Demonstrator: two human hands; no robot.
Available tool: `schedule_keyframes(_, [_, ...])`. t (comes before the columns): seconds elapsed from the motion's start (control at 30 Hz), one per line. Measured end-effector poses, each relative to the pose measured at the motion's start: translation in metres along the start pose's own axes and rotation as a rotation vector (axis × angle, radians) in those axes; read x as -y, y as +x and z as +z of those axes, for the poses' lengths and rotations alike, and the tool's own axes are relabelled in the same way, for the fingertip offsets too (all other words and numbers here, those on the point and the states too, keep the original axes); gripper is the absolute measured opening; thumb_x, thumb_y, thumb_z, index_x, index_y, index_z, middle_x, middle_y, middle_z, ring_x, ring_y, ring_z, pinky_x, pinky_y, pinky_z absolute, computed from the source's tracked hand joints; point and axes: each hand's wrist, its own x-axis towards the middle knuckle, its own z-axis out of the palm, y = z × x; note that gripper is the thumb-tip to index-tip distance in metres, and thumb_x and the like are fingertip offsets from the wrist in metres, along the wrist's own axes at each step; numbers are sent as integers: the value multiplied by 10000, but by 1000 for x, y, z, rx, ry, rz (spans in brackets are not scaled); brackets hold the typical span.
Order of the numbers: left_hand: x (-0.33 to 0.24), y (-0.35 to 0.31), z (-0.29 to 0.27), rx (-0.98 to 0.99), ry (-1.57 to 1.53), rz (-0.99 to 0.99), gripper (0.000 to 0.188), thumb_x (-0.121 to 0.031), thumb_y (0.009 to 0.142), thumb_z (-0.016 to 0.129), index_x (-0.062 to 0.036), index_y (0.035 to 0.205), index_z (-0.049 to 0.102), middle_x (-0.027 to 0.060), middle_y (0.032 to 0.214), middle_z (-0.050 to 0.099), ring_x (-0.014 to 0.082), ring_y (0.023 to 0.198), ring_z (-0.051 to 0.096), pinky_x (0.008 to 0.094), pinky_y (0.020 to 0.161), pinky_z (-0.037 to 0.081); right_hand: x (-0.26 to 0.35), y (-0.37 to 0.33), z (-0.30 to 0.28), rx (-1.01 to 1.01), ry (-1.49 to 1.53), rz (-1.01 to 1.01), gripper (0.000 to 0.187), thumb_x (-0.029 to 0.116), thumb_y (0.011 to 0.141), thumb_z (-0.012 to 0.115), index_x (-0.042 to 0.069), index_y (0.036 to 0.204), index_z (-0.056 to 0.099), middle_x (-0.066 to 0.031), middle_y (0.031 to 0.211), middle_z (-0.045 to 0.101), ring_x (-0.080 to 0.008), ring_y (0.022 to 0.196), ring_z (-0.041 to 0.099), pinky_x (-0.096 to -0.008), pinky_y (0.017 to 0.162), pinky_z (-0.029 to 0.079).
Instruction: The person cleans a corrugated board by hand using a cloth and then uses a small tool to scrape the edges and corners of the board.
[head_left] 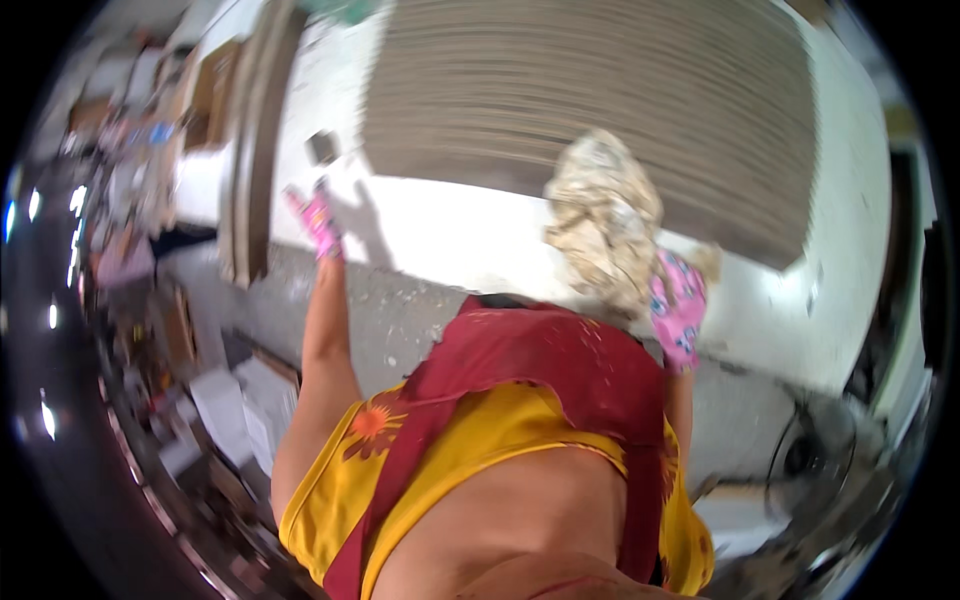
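My right hand point(678, 305), in a pink patterned glove, grips a crumpled beige cloth bundle point(603, 220) and holds it up in front of a tall stack of flat brown boards point(600, 90). My left hand point(318, 222), also in a pink glove, is stretched out to the left with fingers apart and holds nothing. It hovers near the edge of a white surface point(440, 240) beside upright wooden boards point(255, 140). The picture is blurred by motion.
Grey concrete floor point(400, 310) lies below the white surface. Scattered cardboard pieces and scraps point(220, 400) lie at the lower left. A round dark object point(805, 455) sits at the lower right. My yellow and red clothing fills the lower middle.
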Motion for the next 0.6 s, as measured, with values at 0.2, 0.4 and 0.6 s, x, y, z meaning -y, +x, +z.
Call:
schedule_keyframes(0.2, [-28, 15, 38, 10, -305, -139, 978, -192, 765, 779, -16, 1490, 147, 206, 1505, 260, 281, 1360, 329, 311, 1104, 269, 10, -22, 18, 196, 22, 97, 324, 163, 834, 616, 118, 1154, 647, -80, 1149, 641, -276, 1024, 588, -415, 950, 405])
schedule_keyframes(0.4, [-38, 47, 72, 124, -475, -188, 841, -264, 826, 640, -16, 1480, 172, 236, 1456, 327, 246, 1142, 434, 296, 940, 328, -4, -25, 20, 47, -64, 6, 297, 140, 848, 592, 116, 1139, 643, -78, 1113, 651, -263, 1023, 598, -419, 908, 444])
schedule_keyframes(0.6, [20, 93, 70, 289, -1183, -334, 725, -483, 914, 379, 3, 1442, 267, 243, 1378, 425, 173, 789, 545, 294, 636, 457, 11, 2, 11, -98, -70, -67, 125, 56, 662, 585, 115, 767, 554, 28, 1122, 651, -188, 929, 624, -363, 768, 494])
